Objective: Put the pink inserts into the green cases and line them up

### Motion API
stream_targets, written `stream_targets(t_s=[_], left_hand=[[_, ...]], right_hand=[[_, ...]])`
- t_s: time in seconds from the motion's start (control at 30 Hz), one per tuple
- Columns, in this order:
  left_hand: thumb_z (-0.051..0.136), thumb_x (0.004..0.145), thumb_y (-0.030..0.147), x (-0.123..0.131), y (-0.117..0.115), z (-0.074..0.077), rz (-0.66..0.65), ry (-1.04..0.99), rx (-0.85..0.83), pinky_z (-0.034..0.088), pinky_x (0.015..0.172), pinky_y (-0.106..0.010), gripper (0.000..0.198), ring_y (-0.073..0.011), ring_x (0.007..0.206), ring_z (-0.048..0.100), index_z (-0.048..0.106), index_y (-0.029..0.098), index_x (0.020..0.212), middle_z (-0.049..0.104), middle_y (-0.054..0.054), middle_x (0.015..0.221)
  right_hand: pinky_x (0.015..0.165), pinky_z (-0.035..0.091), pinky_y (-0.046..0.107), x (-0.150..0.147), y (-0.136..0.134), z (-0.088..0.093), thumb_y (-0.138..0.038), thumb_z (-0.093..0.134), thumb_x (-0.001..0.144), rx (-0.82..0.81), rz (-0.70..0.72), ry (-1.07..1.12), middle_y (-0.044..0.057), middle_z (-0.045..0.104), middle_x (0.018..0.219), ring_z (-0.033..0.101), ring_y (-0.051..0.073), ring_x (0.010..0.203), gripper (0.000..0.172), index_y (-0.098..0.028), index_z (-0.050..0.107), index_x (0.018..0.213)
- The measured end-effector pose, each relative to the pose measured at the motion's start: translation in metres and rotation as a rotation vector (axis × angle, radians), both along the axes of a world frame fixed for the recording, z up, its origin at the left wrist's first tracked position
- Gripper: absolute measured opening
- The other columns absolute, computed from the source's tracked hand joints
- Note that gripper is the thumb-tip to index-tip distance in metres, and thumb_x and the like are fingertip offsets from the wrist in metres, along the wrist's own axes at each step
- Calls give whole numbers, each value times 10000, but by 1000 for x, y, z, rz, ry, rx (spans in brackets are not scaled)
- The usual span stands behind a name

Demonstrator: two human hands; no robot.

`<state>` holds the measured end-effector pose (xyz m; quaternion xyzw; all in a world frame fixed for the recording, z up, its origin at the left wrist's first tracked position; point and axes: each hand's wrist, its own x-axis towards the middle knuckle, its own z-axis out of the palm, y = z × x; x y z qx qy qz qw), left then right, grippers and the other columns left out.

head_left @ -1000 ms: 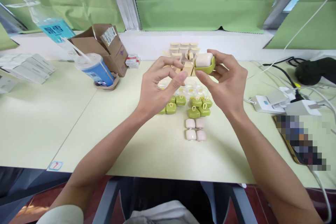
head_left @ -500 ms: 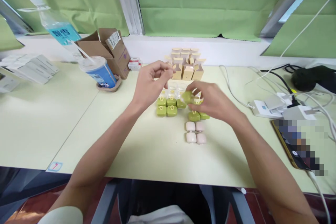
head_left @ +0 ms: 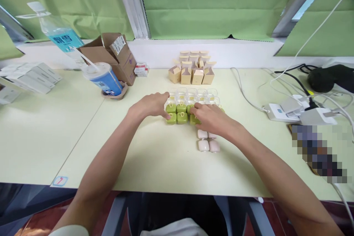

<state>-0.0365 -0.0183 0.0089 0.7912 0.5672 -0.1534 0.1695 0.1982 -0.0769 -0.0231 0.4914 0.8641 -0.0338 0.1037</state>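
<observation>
Small glossy green cases (head_left: 181, 118) with pale yellow loops stand in two rows on the table. My left hand (head_left: 152, 105) is at the left end of these rows, thumb and fingers apart, the thumb against the front corner case. My right hand (head_left: 211, 118) reaches over the right part, its fingers closed around a green case (head_left: 194, 119) in the front row; the cases under this hand are mostly hidden. Clear plastic covers (head_left: 192, 92) with yellow marks lie in rows directly behind. Nearer me sit several pale pink and white cases (head_left: 204, 145), partly covered by my right wrist.
Small open cardboard boxes (head_left: 186, 75) stand against the wall. Left are a blue cup (head_left: 106, 81), a brown carton (head_left: 121, 59), a bottle (head_left: 62, 37) and white boxes (head_left: 30, 77). A power strip (head_left: 282, 112), cables and a phone (head_left: 315, 151) lie right.
My right hand has brought the green case down into the front row, closing the gap there. My left hand has moved down and left to the end of the rows.
</observation>
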Motion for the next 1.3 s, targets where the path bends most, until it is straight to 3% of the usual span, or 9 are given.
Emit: stream_targets(t_s=[0.2,0.43,0.53,0.63,0.77,0.83,0.93,1.07,1.3], left_hand=[[844,866,508,2,-1,-1,-38,28,-20,575,993,-442,937,-399,1342,730,437,230,1663,783,-163,1462],[844,877,452,8,-2,-4,-45,32,-45,581,960,-420,915,-399,1291,759,455,217,1671,774,-177,1467],[874,868,455,5,-1,-6,-11,37,-8,582,966,-413,1147,-415,1314,752,246,210,1795,749,-211,1502],[890,881,480,-1,-2,-4,16,-19,69,584,977,-411,1290,-408,1305,758,56,249,1838,723,-214,1549],[840,955,399,0,-10,3,25,-116,241,578,972,-395,980,-365,1272,768,308,286,1769,766,-144,1492],[810,983,344,6,-13,6,15,-163,306,575,973,-392,787,-348,1275,763,464,267,1686,799,-109,1425],[784,1005,309,16,-16,6,-17,-218,318,571,1003,-409,611,-331,1269,761,602,230,1582,829,-86,1356],[776,1000,296,21,-16,2,-52,-256,292,574,1015,-425,535,-314,1213,776,667,220,1518,846,-76,1319],[740,1026,318,22,-16,1,-49,-258,286,576,1005,-433,481,-316,1175,788,687,209,1492,852,-84,1299]], right_hand=[[627,342,398,-2,0,-3,-108,615,972,32,31,-7,161,738,1272,777,316,952,364,-123,728,1318],[620,342,385,-3,-1,-7,-80,590,988,19,15,10,160,698,1325,758,277,898,340,-140,715,1299],[627,339,373,-3,0,-5,-107,640,1012,25,-3,18,158,696,1352,759,274,925,388,-152,660,1397],[676,371,359,7,3,6,-264,757,1042,-8,-33,74,143,727,1345,757,287,999,401,-171,653,1418],[754,401,355,31,9,24,-290,631,1130,54,-180,159,109,799,1216,742,283,1048,165,-195,752,1190],[740,395,350,40,13,26,-244,606,1122,64,-240,156,98,813,1161,738,273,1023,177,-209,779,1116],[730,395,348,45,18,21,-219,641,1085,24,-253,110,109,815,1223,741,279,1031,197,-223,801,1199],[736,396,352,44,26,11,-170,609,1072,30,-293,-4,162,803,1276,751,292,1034,295,-190,793,1302],[702,389,353,49,34,5,-106,564,1048,-11,-330,-51,181,799,1249,759,299,1015,252,-162,800,1117]])
